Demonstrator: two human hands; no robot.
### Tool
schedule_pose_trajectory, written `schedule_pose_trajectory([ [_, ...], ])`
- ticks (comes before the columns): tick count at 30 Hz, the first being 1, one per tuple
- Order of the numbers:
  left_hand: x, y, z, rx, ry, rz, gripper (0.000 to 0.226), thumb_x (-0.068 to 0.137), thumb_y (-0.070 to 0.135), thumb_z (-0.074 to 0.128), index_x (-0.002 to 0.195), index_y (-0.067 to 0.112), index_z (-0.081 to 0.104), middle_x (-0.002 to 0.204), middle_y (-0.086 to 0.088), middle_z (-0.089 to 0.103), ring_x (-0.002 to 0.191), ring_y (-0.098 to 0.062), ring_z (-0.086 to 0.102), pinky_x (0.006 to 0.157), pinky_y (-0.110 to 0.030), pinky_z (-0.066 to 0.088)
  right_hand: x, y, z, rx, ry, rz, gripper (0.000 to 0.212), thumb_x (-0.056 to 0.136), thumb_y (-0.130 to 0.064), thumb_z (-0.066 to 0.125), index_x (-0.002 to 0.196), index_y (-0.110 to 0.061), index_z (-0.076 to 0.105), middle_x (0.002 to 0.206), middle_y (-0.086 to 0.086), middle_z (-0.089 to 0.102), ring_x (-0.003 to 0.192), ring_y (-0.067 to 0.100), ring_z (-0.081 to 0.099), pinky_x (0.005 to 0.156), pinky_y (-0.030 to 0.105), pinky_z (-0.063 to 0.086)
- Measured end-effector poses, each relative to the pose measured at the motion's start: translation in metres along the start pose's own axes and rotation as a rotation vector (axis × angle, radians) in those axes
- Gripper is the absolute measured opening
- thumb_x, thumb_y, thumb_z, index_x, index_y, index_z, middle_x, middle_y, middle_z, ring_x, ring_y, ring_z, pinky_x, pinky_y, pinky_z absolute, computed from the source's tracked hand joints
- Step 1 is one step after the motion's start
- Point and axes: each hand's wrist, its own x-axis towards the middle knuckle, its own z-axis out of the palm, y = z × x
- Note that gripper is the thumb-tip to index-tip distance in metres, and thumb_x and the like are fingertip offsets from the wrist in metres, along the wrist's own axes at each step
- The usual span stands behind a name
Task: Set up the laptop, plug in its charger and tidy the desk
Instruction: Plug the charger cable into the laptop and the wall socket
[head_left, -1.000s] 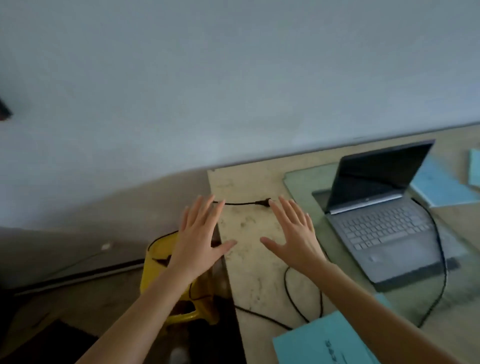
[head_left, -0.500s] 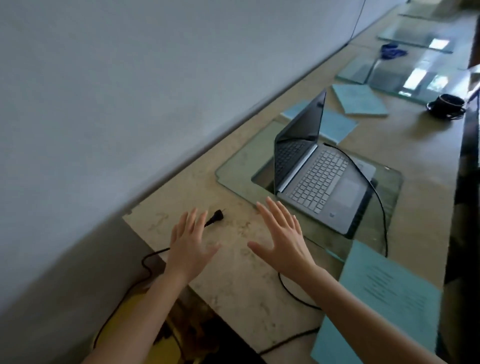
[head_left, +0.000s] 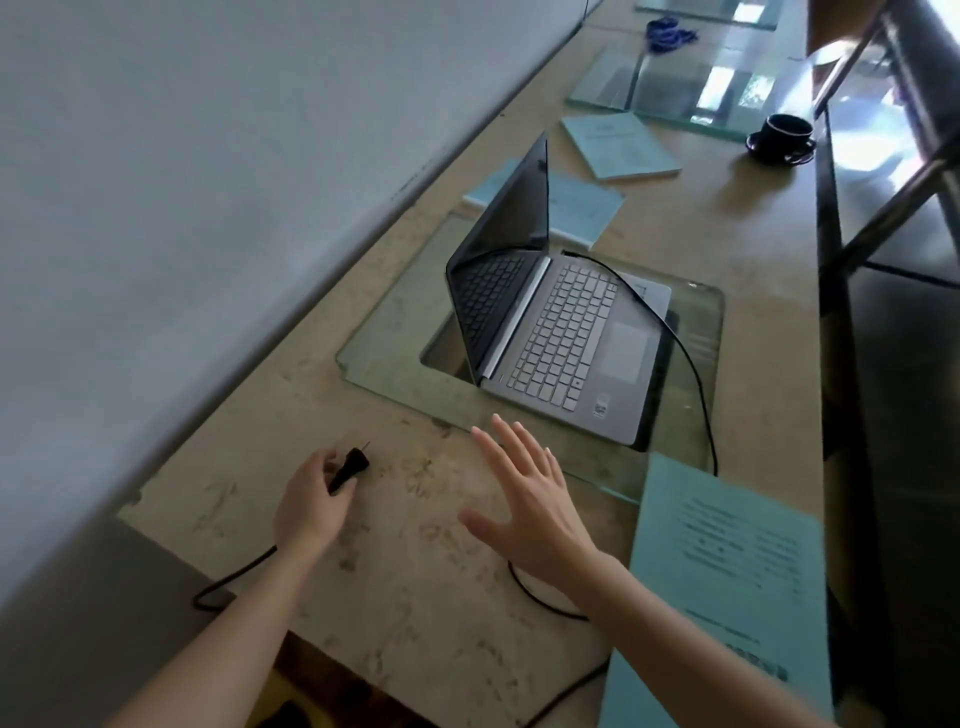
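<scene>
Two bare arms stretch up from the bottom of the frame over the surface (head_left: 415, 597). The left hand (head_left: 310, 501), in the lower middle, curls down, and its grip holds the black plug (head_left: 351, 466). The plug is slanted, with its pins pointing to the upper right and its cord (head_left: 234, 577) trailing to the lower left. The right hand (head_left: 530, 514) is flat with its fingers spread, grip wide, holding nothing. Farther up, in the middle, the laptop (head_left: 571, 332) sits open on glass (head_left: 395, 332).
</scene>
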Motion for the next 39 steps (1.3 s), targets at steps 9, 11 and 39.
schedule_pose_trajectory([
  [9,-0.004,0.0,-0.015,-0.208,0.102,-0.016,0.016,0.08,0.027,0.069,0.091,0.015,0.065,0.074,0.006,0.062,0.072,-0.015,0.059,0.055,-0.017,0.038,0.037,-0.025,0.008,-0.009,-0.065,-0.125,0.083,0.083,-0.06,0.052,0.147,-0.043,0.002,0.16,-0.012,-0.004,0.147,0.013,-0.009,0.119,0.046,0.005],
  [11,-0.014,-0.004,-0.03,-0.251,0.173,0.007,0.012,0.08,0.029,0.07,0.085,0.019,0.066,0.07,0.01,0.062,0.067,-0.01,0.059,0.053,-0.015,0.037,0.046,-0.038,0.011,0.004,-0.082,-0.173,0.083,0.083,-0.059,0.052,0.148,-0.042,0.003,0.16,-0.011,-0.002,0.147,0.014,-0.008,0.119,0.046,0.006],
  [39,-0.319,-0.282,-0.241,-0.11,0.969,-0.365,0.011,0.081,0.022,0.068,0.085,0.013,0.064,0.079,0.004,0.065,0.074,-0.01,0.061,0.061,-0.02,0.047,-0.041,-0.362,0.193,0.023,-0.513,-0.85,0.081,0.086,-0.052,0.053,0.149,-0.036,0.004,0.16,-0.009,0.001,0.147,0.014,-0.006,0.12,0.044,0.003],
])
